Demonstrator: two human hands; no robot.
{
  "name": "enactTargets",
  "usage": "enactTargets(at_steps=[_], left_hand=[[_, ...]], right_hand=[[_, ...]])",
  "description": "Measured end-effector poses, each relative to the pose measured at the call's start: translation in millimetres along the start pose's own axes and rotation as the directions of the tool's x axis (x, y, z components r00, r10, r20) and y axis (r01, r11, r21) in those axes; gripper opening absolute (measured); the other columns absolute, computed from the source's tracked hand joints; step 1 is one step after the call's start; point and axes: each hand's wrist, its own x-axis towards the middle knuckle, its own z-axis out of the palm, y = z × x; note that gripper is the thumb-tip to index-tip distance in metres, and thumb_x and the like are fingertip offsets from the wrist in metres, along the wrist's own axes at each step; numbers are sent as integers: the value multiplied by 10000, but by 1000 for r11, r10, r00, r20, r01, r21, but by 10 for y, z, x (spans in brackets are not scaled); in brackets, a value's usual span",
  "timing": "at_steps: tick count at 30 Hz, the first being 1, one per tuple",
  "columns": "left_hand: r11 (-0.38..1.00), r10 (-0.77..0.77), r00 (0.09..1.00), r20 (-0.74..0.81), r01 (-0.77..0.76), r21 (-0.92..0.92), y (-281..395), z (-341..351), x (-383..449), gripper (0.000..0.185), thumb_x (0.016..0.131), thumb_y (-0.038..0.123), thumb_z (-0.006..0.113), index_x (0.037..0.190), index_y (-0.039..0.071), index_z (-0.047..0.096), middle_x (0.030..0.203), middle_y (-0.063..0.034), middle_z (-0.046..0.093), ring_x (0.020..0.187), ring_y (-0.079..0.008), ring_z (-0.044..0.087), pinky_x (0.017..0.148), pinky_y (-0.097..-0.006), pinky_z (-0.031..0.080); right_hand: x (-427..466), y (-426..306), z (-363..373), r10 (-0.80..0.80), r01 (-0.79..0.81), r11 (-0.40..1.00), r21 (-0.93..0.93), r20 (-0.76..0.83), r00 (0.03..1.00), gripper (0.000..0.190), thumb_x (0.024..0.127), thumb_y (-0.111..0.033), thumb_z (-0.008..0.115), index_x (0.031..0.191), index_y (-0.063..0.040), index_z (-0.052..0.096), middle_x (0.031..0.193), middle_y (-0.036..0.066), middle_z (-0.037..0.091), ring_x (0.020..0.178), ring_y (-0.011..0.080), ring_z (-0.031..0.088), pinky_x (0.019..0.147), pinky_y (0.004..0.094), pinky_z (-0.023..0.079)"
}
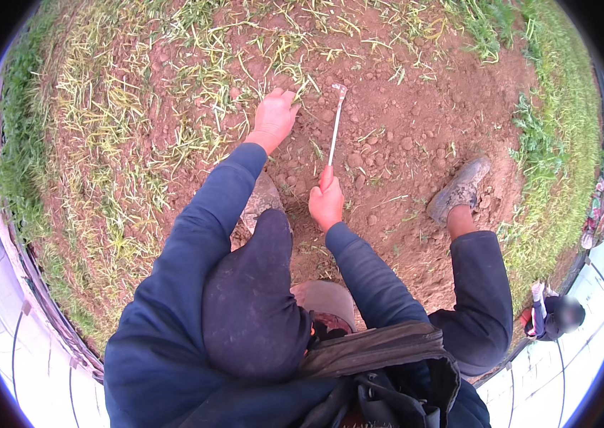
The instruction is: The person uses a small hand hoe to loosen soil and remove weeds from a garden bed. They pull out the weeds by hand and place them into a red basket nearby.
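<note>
My right hand (327, 202) is closed around the red handle of a small hand hoe (335, 128). Its thin pale metal shaft points away from me, and the short bent head is just above or on the soil. To the left and farther out, my left hand (275, 115) is low over the ground with its fingers curled down. A green stem (298, 96) shows beside those fingers; whether they grip it is hidden. Cut yellow-green stalks (216, 96) lie scattered around and beyond my left hand, on reddish-brown crumbly soil (382, 123).
My soil-stained shoes (459, 187) are planted on either side of the hoe. Uncut green plants (542, 139) line the right side, and more greenery (23, 144) runs along the left. Another person (553, 315) is low down at the right, near the pale plastic sheeting (526, 385).
</note>
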Motion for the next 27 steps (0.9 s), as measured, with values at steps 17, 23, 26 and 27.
enactTargets(at_steps=[17, 23, 26, 27], left_hand=[[881, -298, 849, 437, 421, -216, -95, -505, -290, 257, 885, 229, 733, 1045, 31, 701, 992, -227, 731, 974, -384, 707, 862, -438, 549], [967, -72, 995, 64, 85, -239, -32, -252, 197, 411, 848, 214, 754, 1231, 100, 659, 906, -219, 718, 860, -376, 707, 786, -466, 551], [984, -42, 986, 160, 68, -162, 179, -222, 363, 547, 852, 267, 747, 1367, 167, 591, 934, -227, 720, 909, -409, 698, 796, -496, 549], [989, -62, 972, 228, 90, -114, 194, -201, 389, 588, 856, 286, 742, 1408, 190, 565, 943, -228, 721, 925, -418, 694, 800, -504, 548]], right_hand=[[-111, 192, -109, -39, 63, 989, 132, -179, 983, 459, 873, -115, 606, 1324, -34, 569, 1013, 177, 669, 954, 357, 683, 885, 429, 522], [188, -213, 53, -18, 20, 1000, 24, -85, 996, 451, 883, -109, 604, 1322, -39, 527, 1078, 229, 671, 1045, 426, 662, 924, 492, 510], [98, -150, 37, -46, 46, 999, -12, -35, 998, 435, 882, -108, 614, 1293, -14, 510, 1093, 252, 666, 1059, 465, 645, 930, 521, 502], [82, -121, 35, -68, 68, 998, -6, -30, 997, 431, 881, -109, 616, 1286, -8, 511, 1093, 254, 665, 1055, 470, 645, 927, 524, 501]])
